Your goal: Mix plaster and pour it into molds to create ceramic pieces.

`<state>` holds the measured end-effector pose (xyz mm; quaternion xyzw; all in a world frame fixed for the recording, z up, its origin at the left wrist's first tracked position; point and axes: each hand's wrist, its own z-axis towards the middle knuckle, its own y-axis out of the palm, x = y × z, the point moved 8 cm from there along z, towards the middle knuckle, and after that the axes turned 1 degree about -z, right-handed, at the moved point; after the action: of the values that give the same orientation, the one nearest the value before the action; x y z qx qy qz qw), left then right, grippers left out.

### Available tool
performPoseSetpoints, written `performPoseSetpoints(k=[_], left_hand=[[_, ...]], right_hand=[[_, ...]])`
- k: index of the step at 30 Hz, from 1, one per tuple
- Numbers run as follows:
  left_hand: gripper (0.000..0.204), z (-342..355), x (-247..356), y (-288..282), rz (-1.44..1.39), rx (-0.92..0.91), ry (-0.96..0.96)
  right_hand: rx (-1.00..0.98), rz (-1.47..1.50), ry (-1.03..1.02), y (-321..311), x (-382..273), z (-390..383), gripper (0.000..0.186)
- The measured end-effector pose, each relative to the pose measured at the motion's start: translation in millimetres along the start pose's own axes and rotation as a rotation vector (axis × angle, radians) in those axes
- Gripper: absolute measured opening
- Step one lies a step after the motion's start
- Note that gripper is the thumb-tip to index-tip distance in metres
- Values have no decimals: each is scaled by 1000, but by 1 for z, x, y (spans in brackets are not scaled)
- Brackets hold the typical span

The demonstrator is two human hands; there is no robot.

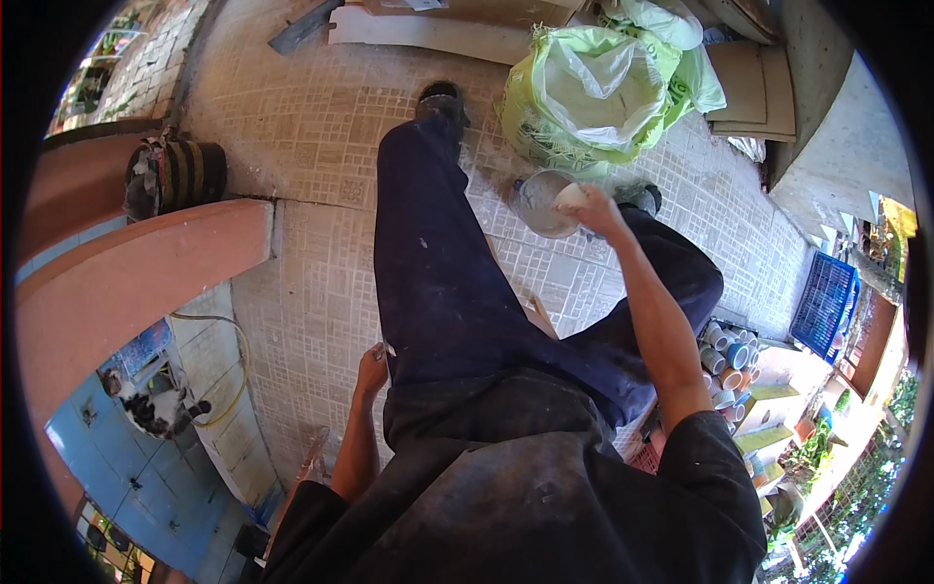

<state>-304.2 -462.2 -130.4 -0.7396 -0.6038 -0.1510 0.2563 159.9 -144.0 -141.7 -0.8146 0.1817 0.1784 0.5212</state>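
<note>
My right hand (595,214) reaches down between my knees and is closed on a pale, rounded piece (571,200). Its exact kind does not show. The piece is over a round whitish bucket (541,200) on the floor, whose inside looks grey-white. My left hand (372,370) hangs low beside my left thigh, near the dark trousers. Its fingers are partly hidden, so I cannot make out whether it holds anything.
A green woven sack (520,102) with a white liner stands beyond the bucket. Several stacked cups or pots (730,362) lie at right, near a blue crate (823,304). A cat (156,409) rests on blue tiles at left, past an orange-red low wall (146,258).
</note>
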Motion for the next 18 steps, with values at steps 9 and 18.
performPoseSetpoints(k=[9,18], left_hand=[[39,-5,-61,-6,83,37,-12],[38,17,-103,-31,160,89,-53]], right_hand=[[-8,886,-227,-140,-75,15,82],[426,276,-318,-169,-73,70,74]])
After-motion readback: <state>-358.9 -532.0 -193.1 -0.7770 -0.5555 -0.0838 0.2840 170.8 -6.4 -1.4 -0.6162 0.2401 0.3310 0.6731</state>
